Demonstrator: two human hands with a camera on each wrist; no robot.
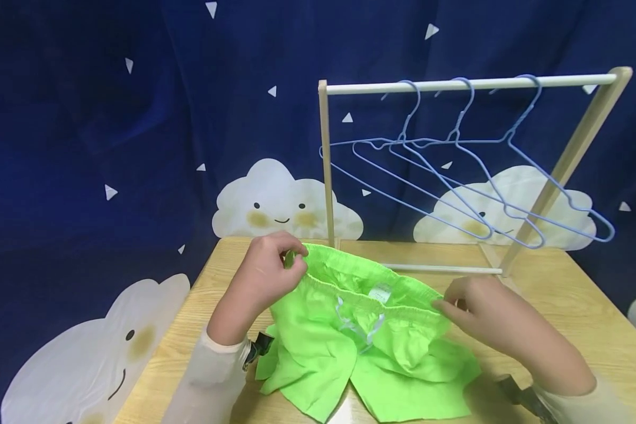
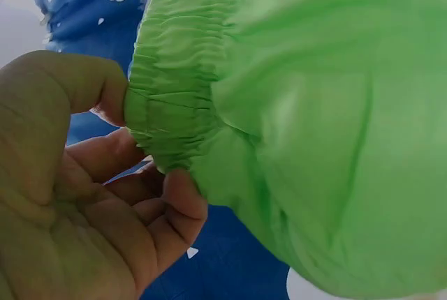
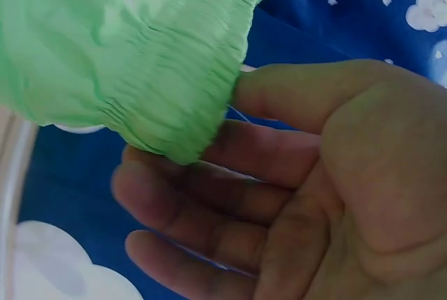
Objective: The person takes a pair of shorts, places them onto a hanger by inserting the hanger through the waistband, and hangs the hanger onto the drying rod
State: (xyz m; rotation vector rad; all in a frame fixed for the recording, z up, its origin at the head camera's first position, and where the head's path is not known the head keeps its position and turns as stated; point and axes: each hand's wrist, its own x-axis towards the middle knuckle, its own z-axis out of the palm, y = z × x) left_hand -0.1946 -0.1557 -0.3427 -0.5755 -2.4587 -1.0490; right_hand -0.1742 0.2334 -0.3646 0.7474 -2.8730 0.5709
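Bright green shorts (image 1: 318, 330) with a gathered elastic waistband and a white drawstring hang between my two hands, waist up and opening toward me. A pale label (image 1: 380, 292) shows inside the back of the waist. My left hand (image 1: 272, 265) pinches the waistband's left end; the left wrist view shows thumb and fingers at the gathered band (image 2: 174, 84). At the opposite end my right hand (image 1: 482, 303) pinches the band, with the lower fingers spread below it in the right wrist view. The legs of the shorts spread low over the wooden table.
Behind the shorts stands a small clothes rack (image 1: 456, 85) with a white rail and wooden posts. Several blue wire hangers (image 1: 458, 141) hang from it. The wooden table (image 1: 567, 294) extends to both sides. A dark blue curtain (image 1: 85, 118) with clouds and triangles backs everything.
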